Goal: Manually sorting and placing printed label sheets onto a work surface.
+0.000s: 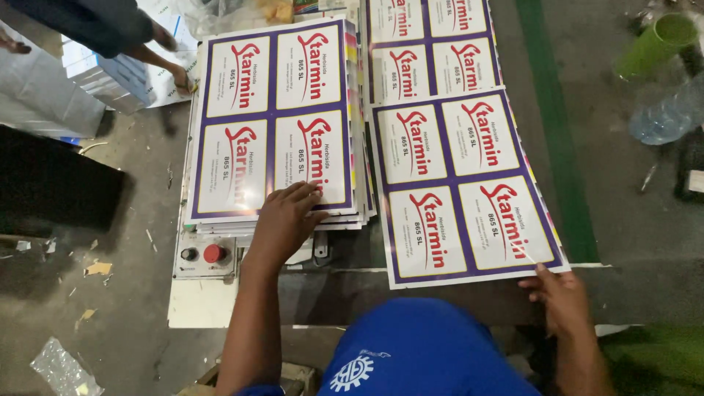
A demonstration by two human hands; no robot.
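My left hand (284, 220) presses flat, fingers spread, on the stack of printed sheets (275, 117); my right hand (561, 297) pinches the loose sheet's (462, 183) near corner.

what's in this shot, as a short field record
left hand: flat on near edge of sheet stack
right hand: grips near corner of loose sheet
sheets: four white labels each, purple borders
loose sheet: right of stack, curling
red button: on panel below stack
bottle: far right, on floor
other person: top left
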